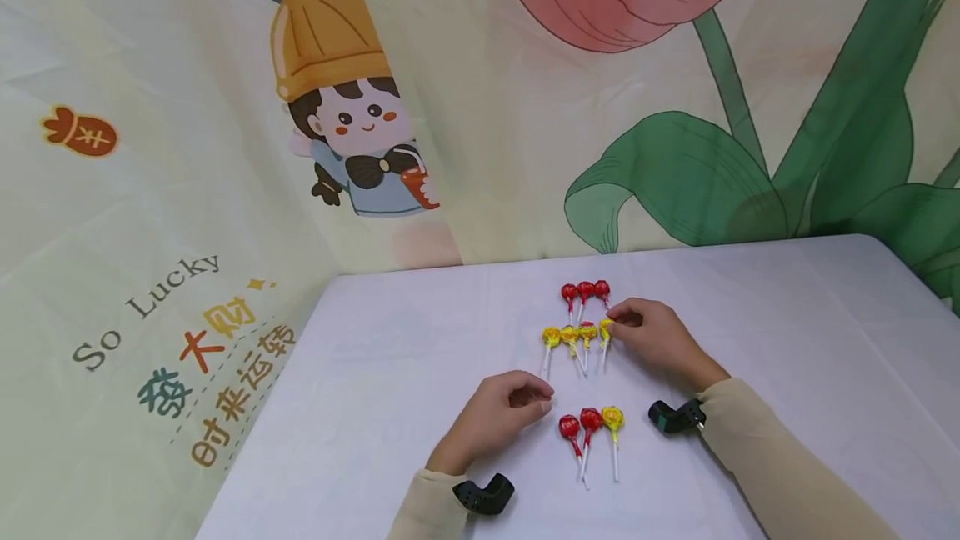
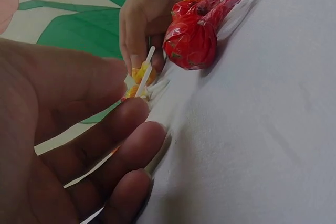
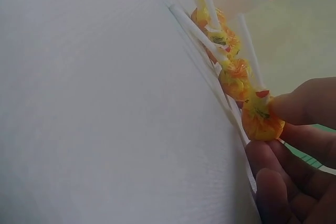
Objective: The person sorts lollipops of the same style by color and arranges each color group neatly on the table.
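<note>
My right hand (image 1: 660, 342) pinches the head of a yellow lollipop (image 3: 262, 118) between thumb and fingers, at the right end of a row of several yellow lollipops (image 1: 551, 337). Its white stick points toward me in the head view. Left of the near group, my left hand (image 1: 498, 415) hovers low over the table, fingers loosely bent and nothing between them. That near group holds two red lollipops (image 1: 591, 418) and one yellow lollipop (image 1: 612, 417). In the left wrist view, a red lollipop (image 2: 190, 43) shows beyond the left fingertips.
Three red lollipops (image 1: 585, 291) lie side by side behind the yellow row. All rest on a white-covered table (image 1: 390, 340). A printed cloth (image 1: 480, 107) with a tulip and a cartoon figure hangs along the table's far edge.
</note>
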`<state>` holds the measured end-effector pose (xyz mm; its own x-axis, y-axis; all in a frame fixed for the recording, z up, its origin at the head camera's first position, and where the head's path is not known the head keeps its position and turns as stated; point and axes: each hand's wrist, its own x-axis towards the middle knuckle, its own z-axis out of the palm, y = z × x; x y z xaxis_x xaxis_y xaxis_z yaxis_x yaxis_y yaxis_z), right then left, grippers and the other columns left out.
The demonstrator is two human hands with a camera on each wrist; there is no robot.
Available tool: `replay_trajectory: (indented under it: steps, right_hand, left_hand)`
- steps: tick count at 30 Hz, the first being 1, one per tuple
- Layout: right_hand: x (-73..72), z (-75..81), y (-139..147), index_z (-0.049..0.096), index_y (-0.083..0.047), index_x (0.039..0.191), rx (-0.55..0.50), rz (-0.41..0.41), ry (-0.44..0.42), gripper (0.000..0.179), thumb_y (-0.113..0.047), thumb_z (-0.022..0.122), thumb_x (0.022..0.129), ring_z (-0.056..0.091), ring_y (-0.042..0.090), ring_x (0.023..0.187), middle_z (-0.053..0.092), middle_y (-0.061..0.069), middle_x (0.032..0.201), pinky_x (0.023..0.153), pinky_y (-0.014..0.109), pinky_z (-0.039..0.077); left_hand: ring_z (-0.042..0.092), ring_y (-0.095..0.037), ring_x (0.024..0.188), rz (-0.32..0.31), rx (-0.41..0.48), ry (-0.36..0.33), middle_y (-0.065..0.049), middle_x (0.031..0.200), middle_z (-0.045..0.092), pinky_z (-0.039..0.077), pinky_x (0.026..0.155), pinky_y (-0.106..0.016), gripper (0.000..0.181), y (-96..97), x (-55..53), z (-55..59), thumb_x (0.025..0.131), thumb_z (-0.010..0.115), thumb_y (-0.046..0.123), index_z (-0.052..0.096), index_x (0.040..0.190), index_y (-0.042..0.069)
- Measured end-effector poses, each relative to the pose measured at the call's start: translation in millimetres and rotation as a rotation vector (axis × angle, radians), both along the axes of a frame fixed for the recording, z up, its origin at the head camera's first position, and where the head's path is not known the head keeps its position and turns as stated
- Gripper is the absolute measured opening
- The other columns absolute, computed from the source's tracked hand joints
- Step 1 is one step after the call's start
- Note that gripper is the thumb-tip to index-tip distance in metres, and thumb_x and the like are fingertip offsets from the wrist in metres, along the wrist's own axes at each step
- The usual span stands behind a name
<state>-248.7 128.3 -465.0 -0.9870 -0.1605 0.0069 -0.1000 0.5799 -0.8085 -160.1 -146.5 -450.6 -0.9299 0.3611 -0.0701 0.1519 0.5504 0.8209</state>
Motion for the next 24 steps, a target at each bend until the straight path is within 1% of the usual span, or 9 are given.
replay_trajectory:
  steps: [4, 11, 15, 19, 24]
  right_hand:
    - [-0.2, 0.0, -1.0, 0.068, -0.009, 0.118, 0.004, 0.001, -0.001, 0.025, -0.021, 0.068, 0.096, 0.059, 0.026, 0.102, 0.066, 0.008, 0.112, 0.088, 0.041, 0.053]
    - [1.9, -0.5, -1.1, 0.068, -0.008, 0.118, 0.024, 0.015, 0.019, 0.025, -0.021, 0.068, 0.096, 0.060, 0.026, 0.100, 0.066, 0.008, 0.112, 0.088, 0.041, 0.054]
    - [2.4, -1.4, -2.0, 0.068, -0.008, 0.117, 0.028, 0.014, 0.027, 0.025, -0.021, 0.069, 0.095, 0.060, 0.025, 0.100, 0.066, 0.008, 0.111, 0.088, 0.041, 0.054]
    - [3.2, -1.7, -2.4, 0.068, -0.009, 0.118, 0.024, 0.014, 0.029, 0.025, -0.021, 0.069, 0.095, 0.060, 0.025, 0.101, 0.066, 0.007, 0.111, 0.089, 0.041, 0.054]
    - [6.2, -0.9, -1.7, 0.068, -0.009, 0.118, 0.019, 0.008, 0.042, 0.025, -0.020, 0.069, 0.095, 0.060, 0.025, 0.100, 0.066, 0.007, 0.112, 0.089, 0.042, 0.054]
  left_hand:
    - [0.062, -0.010, 0.085, -0.040, 0.005, 0.001, 0.012, 0.096, 0.067, 0.052, 0.077, -0.027, 0.013, 1.3, 1.0, -1.6, 0.094, 0.071, 0.024, 0.074, 0.107, 0.019]
    - [0.062, -0.007, 0.083, -0.067, -0.001, 0.029, 0.013, 0.093, 0.067, 0.052, 0.075, -0.026, 0.012, 4.4, 3.8, -4.9, 0.094, 0.070, 0.021, 0.074, 0.106, 0.019]
    - [0.062, -0.006, 0.082, -0.078, -0.013, 0.042, 0.013, 0.093, 0.066, 0.051, 0.075, -0.026, 0.012, 5.0, 4.9, -5.5, 0.094, 0.071, 0.022, 0.074, 0.105, 0.019]
    - [0.061, -0.005, 0.083, -0.081, -0.039, 0.038, 0.015, 0.094, 0.066, 0.051, 0.076, -0.026, 0.012, 4.9, 5.5, -5.5, 0.094, 0.071, 0.023, 0.074, 0.105, 0.021]
    - [0.059, -0.004, 0.088, -0.115, -0.083, 0.040, 0.018, 0.099, 0.065, 0.049, 0.081, -0.027, 0.015, 6.9, 6.3, -5.7, 0.093, 0.073, 0.029, 0.074, 0.107, 0.026]
